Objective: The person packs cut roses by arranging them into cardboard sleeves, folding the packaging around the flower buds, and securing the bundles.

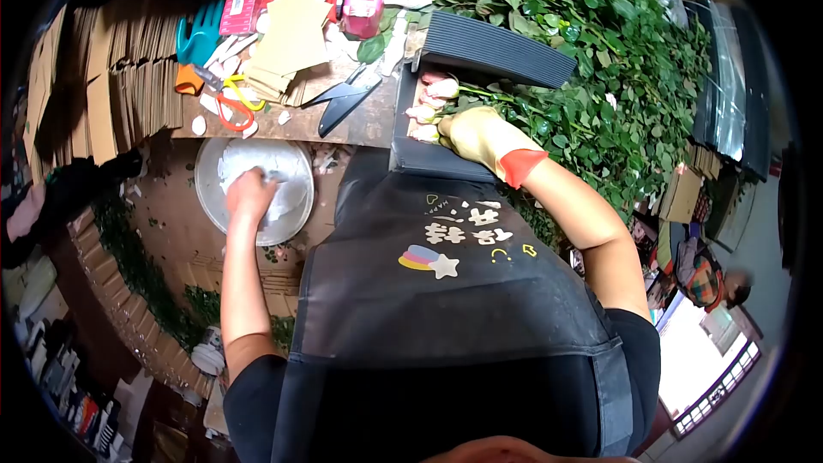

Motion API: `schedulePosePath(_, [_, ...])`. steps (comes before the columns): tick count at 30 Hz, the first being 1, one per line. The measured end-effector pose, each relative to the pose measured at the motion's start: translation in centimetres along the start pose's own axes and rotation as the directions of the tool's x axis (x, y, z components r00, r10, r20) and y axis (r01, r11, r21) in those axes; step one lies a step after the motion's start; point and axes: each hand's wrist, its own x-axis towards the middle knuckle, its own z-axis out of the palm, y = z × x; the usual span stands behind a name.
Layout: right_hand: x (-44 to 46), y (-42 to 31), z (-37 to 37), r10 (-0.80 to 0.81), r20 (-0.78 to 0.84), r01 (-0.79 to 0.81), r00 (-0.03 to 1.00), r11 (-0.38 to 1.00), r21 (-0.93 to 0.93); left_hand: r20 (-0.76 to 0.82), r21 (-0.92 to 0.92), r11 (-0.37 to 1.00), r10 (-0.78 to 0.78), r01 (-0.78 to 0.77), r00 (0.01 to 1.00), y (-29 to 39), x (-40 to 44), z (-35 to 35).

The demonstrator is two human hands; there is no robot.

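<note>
My right hand, in a yellow glove with an orange cuff, lies beside pale pink roses in a black ribbed holder. Its fingers are bent around the stems just behind the lowest blooms. Over a round white tub is my bare left hand, fingers drawn together. What it holds, if anything, is too small to make out. White material lines the inside of the tub.
Scissors with orange and yellow handles, dark blades, cardboard pieces and a pink tape dispenser lie on the table. Leafy rose stems pile at the upper right. Cardboard stacks stand left. Another person is far right.
</note>
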Motion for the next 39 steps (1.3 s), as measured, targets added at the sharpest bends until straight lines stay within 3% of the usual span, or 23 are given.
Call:
schedulePosePath(1, [0.1,-0.3,-0.2,-0.013,0.011,0.013,1.0,1.0,-0.003,-0.132,0.301,0.945,-0.089,0.126,0.987,0.2,-1.5,-1.0])
schedulePosePath(2, [0.3,-1.1,-0.7,0.154,0.057,-0.161,0.986,0.975,0.151,-0.067,0.295,0.952,-0.071,0.087,0.995,0.5,-1.6,-0.9])
schedulePosePath(4, [1.8,-0.7,-0.4,0.098,0.079,-0.104,0.992,0.991,0.086,0.057,0.273,0.962,-0.017,0.001,0.998,2.4,0.0,-0.8])
schedulePosePath(5, [2.2,-0.5,-0.2,0.074,0.093,-0.079,0.993,0.995,0.053,0.043,0.034,0.992,0.123,-0.124,0.991,5.5,0.3,-0.8])
schedulePosePath(7, [-0.3,-1.7,-1.8,0.068,0.056,-0.082,0.996,0.947,0.311,-0.086,-0.39,0.835,0.387,-0.389,0.918,12.2,1.2,0.8])
schedulePosePath(9, [2.5,0.0,0.5,0.003,0.066,-0.01,0.998,0.994,0.11,-0.218,-0.557,0.625,0.525,-0.547,0.823,18.1,2.9,2.0])
schedulePosePath(10, [2.3,0.3,0.5,-0.052,0.009,0.051,0.999,0.997,0.064,-0.16,-0.665,0.55,0.556,-0.506,0.815,20.2,4.3,2.8])
schedulePosePath(13, [1.1,1.5,0.8,-0.228,-0.14,0.217,0.964,0.972,-0.091,-0.196,-0.406,0.651,0.623,-0.641,0.757,23.0,7.0,6.2])
schedulePosePath(14, [0.1,1.9,0.8,-0.14,-0.18,0.15,0.974,0.988,0.043,-0.161,-0.388,0.666,0.632,-0.637,0.758,23.0,7.5,6.3])
schedulePosePath(15, [-1.4,1.8,-0.4,-0.07,-0.179,0.083,0.981,0.994,0.065,-0.122,-0.367,0.681,0.639,-0.633,0.759,23.1,7.7,5.8])
schedulePosePath(17, [-1.9,2.2,0.2,0.016,-0.397,0.055,0.918,0.985,0.165,-0.081,-0.373,0.684,0.649,-0.627,0.757,22.7,7.7,5.9])
schedulePosePath(18, [-2.0,2.2,0.1,-0.012,-0.391,0.035,0.92,0.998,0.053,-0.077,-0.361,0.68,0.66,-0.638,0.747,22.6,7.7,6.1])
schedulePosePath(21, [0.2,2.4,1.3,0.164,-0.188,-0.093,0.968,0.938,0.335,-0.089,-0.361,0.655,0.684,-0.663,0.724,22.7,7.8,5.8])
schedulePosePath(25, [2.1,2.0,1.2,-0.025,-0.144,0.006,0.989,0.992,-0.129,-0.087,-0.396,0.651,0.676,-0.648,0.732,22.7,7.3,5.4])
schedulePosePath(29, [2.5,1.4,1.2,-0.022,-0.118,-0.001,0.993,0.981,-0.192,-0.04,-0.453,0.7,0.602,-0.552,0.797,23.8,7.6,4.7])
schedulePosePath(33, [0.4,2.5,0.9,-0.055,-0.222,0.041,0.973,0.997,-0.067,-0.175,-0.446,0.684,0.566,-0.577,0.806,24.1,7.5,6.1])
schedulePosePath(34, [0.2,2.7,1.0,0.063,-0.247,-0.078,0.967,0.996,-0.052,-0.215,-0.434,0.674,0.566,-0.597,0.796,24.0,7.3,6.2])
schedulePosePath(35, [-0.1,3.0,1.7,0.069,-0.463,-0.07,0.884,0.997,0.015,-0.234,-0.446,0.66,0.566,-0.605,0.79,24.0,7.4,6.5])
schedulePosePath(37, [-0.3,3.3,1.0,0.069,-0.421,-0.077,0.904,0.997,-0.003,-0.262,-0.459,0.635,0.572,-0.621,0.778,23.9,7.4,6.7])
schedulePosePath(39, [1.2,4.1,1.8,0.028,-0.486,-0.048,0.874,0.998,-0.028,-0.26,-0.415,0.655,0.58,-0.632,0.772,23.9,7.6,6.7])
